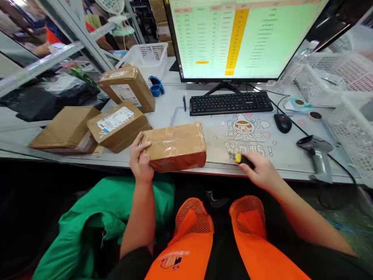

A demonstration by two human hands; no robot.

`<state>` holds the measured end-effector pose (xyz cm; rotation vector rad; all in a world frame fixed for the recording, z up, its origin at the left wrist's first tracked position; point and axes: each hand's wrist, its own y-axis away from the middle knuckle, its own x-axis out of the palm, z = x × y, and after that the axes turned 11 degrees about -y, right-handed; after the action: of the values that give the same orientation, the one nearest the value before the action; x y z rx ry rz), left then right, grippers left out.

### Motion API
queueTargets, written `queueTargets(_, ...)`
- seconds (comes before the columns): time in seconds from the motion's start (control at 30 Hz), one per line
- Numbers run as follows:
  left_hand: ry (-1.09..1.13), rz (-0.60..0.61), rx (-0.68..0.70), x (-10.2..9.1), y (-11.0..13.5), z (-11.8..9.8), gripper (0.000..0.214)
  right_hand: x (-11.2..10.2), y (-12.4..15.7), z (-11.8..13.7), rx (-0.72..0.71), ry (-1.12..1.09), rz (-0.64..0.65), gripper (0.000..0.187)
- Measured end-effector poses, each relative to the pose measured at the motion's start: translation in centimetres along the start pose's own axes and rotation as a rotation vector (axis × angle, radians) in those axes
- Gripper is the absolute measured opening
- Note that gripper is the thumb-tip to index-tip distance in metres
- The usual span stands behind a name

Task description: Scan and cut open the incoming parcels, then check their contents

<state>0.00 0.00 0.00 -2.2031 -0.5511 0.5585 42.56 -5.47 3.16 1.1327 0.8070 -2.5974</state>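
A taped brown cardboard box (175, 146) lies at the desk's front edge. My left hand (141, 159) grips its left end, fingers on top and along the side. To the right of the box, my right hand (258, 169) is closed around a box cutter (243, 159) with a black handle and yellow tip, pointing left toward the box. Its blade end is blurred. Close to my left hand is a labelled box (119, 124), with a taller labelled box (128, 89) behind it and another cardboard box (67, 130) farther left.
A monitor (227, 81) stands behind a keyboard (230, 103), with a mouse (282, 123) to the right. A barcode scanner (317, 153) rests at the right edge, its cable trailing. White plastic baskets (349, 77) sit at far right. A green cloth (107, 210) hangs below the desk.
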Motion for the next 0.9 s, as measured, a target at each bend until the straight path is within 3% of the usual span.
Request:
queueTargets(0.07,-0.124,-0.071,-0.067,1.8,-2.4,0.7,0.041,0.4,-0.8,1.9,-0.046,0.031,0.086,0.051)
queueTargets(0.13,-0.221,-0.088,-0.012,3.0,-3.5,0.2,0.047,0.9,-1.6,3.4,-0.094,0.061,0.136,0.054)
queueTargets(0.2,-0.314,-0.071,0.192,3.5,-2.7,-1.9,0.051,1.5,-2.4,4.3,-0.149,0.098,0.146,0.057)
queueTargets(0.3,-0.295,0.112,0.464,3.7,0.5,-6.2,0.053,2.4,-3.3,4.8,-0.21,0.111,0.127,0.058)
queueTargets(0.33,-0.317,0.134,0.474,3.8,1.5,-7.4,0.053,2.7,-3.5,4.9,-0.221,0.111,0.122,0.059)
queueTargets(0.43,-0.432,0.054,0.436,4.4,3.0,-9.3,0.046,3.4,-4.2,4.8,-0.252,0.117,0.106,0.062)
queueTargets(0.6,-0.382,0.041,0.455,4.7,2.2,-8.9,0.033,3.9,-5.0,4.4,-0.315,0.124,0.061,0.064)
queueTargets(0.9,-0.347,0.158,0.429,3.6,1.8,-9.3,0.042,4.2,-5.6,3.8,-0.434,0.093,0.051,0.064)
